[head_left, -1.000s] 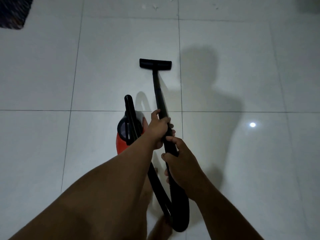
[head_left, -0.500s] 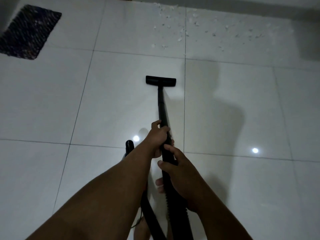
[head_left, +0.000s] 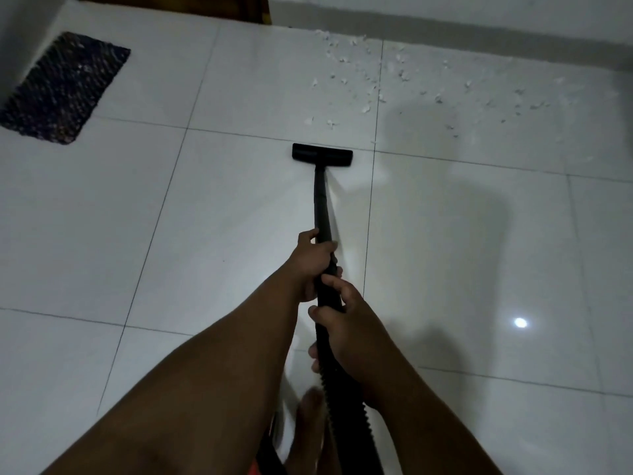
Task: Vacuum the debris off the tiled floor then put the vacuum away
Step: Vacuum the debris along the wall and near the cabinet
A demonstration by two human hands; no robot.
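1. A person is gripping a long black plastic vacuum wand (head_left: pixel 322 204): the left hand (head_left: pixel 313 258) is wrapping its fingers round it, and the right hand (head_left: pixel 346 323) is curling round the ribbed hose just behind.
2. The flat black floor nozzle (head_left: pixel 322 155) is sitting just short of scattered white debris flecks (head_left: pixel 370 87) at twelve to two o'clock; vacuuming looks barely begun.
3. Next, probably pushing forward through them.
4. The glossy white tiled floor (head_left: pixel 239 200) is meeting a wall at twelve; a dark woven mat (head_left: pixel 65 87) is lying at ten.

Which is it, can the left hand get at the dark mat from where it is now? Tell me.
Probably not. The left hand grips the vacuum wand in mid-floor, while the dark mat lies far off at the upper left. Nothing blocks the bare tiles between them; the gap looks beyond an arm's stretch.
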